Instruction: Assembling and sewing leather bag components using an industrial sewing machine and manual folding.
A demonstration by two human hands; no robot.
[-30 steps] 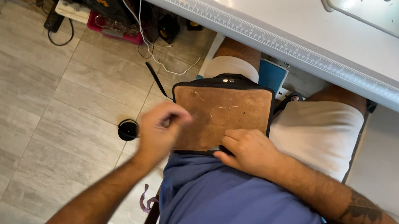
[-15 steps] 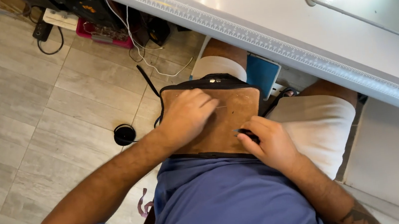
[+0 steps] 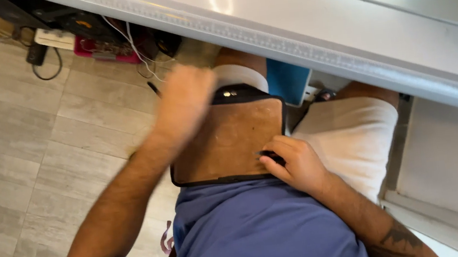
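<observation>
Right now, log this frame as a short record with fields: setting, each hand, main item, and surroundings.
Setting: person seated at a white table, item on lap
Main item: flat brown panel with black edging
Left hand: blurred, over the panel's upper left corner; grip cannot be told
Right hand: rests on the panel's lower right edge, fingers by a small dark object
Surroundings: grey tiled floor, cables under the table

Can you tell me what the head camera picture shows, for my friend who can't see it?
A seated person holds a flat brown panel with black edging on their lap, the right hand gripping its lower right corner. The blurred left hand is at its upper left corner. A white table is in front, grey floor tiles below.
</observation>
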